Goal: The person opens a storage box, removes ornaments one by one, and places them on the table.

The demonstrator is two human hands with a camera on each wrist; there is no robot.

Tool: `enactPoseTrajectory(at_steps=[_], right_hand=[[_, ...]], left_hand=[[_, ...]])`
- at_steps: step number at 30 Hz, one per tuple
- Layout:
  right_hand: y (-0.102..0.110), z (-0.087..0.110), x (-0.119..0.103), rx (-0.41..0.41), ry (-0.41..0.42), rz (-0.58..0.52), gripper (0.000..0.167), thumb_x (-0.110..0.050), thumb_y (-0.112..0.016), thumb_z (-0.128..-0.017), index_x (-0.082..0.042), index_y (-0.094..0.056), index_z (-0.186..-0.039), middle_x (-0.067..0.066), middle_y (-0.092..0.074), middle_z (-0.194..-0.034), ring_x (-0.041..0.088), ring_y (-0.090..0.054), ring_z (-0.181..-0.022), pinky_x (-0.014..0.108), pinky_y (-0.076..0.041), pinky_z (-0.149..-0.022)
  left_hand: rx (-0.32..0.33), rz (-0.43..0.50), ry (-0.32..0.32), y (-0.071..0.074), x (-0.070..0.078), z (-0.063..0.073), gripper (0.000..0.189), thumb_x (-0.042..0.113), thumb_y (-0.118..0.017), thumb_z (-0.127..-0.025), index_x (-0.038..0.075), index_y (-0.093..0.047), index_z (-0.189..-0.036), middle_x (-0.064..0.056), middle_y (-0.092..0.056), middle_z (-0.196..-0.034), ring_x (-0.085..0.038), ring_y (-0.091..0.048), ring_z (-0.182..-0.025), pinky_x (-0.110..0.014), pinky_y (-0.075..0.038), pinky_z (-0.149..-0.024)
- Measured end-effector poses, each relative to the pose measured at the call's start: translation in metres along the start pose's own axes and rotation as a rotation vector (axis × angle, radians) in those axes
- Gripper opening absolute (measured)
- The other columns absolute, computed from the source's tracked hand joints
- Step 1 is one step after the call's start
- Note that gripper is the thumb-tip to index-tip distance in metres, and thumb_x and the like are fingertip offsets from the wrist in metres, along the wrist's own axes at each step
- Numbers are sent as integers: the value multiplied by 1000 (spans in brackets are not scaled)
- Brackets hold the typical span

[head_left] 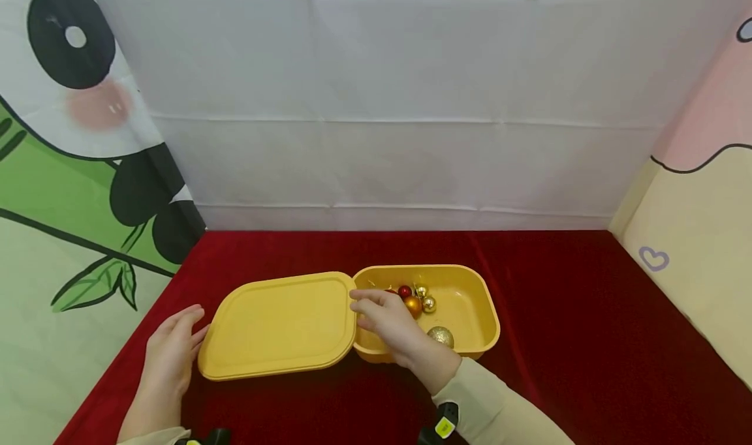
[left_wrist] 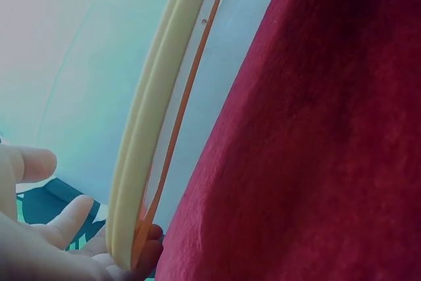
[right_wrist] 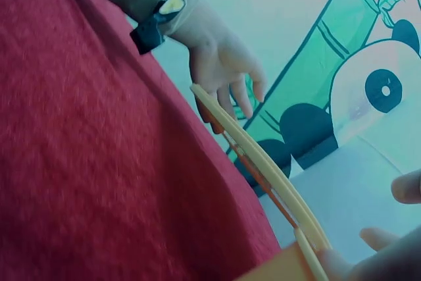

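Observation:
A yellow lid (head_left: pixel 279 327) with rounded corners lies between the two hands, slightly above the red cloth. My left hand (head_left: pixel 169 353) is at its left end; in the left wrist view, fingers (left_wrist: pixel 151 255) reach beneath the lid's rim while the thumb stands away from it. At the lid's right end, my right hand (head_left: pixel 393 324) touches the edge with fingers extended. A yellow box (head_left: pixel 478 308) stands uncovered beside the lid, partly hidden by the right hand. Inside are a glittery gold ball (head_left: pixel 440 335), an orange ball (head_left: pixel 413 306) and smaller red and gold balls.
Red cloth (head_left: pixel 564 327) covers the table. A white curtain (head_left: pixel 411 106) hangs behind it, a panda-printed sheet (head_left: pixel 76 190) on the left and a pink and cream sheet (head_left: pixel 705 223) on the right.

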State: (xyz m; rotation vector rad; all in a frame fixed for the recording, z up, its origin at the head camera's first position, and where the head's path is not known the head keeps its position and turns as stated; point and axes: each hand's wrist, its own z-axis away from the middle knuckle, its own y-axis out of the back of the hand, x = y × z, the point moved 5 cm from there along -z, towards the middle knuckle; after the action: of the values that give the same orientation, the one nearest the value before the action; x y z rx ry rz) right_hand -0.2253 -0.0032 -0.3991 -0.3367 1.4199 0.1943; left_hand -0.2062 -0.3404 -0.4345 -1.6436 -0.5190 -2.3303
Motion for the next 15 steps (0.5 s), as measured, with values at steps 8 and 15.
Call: enactPoseTrajectory(at_steps=[8,15], right_hand=[[-13,2,0,2,-11,-54,41,-17,-55,-90,1,-55,-128,16,-45,-140,31,-43,-131,43,-43,-104],[-32,-4,-6,-52,-22,-134,45,-14,-55,-89,2,-50,-131,17,-43,-141,30,-41,-133,46,-37,-109]], left_hand=[[50,-73,26,11,-16,-21,75,60,-48,-89,18,-30,-149,-7,-15,-158,-21,-49,-126,-39,-33,-111],[62,-93,41,14,3,-9,77,61,-43,-90,17,-23,-151,-9,-10,-159,-34,-29,-140,-47,-24,-115]])
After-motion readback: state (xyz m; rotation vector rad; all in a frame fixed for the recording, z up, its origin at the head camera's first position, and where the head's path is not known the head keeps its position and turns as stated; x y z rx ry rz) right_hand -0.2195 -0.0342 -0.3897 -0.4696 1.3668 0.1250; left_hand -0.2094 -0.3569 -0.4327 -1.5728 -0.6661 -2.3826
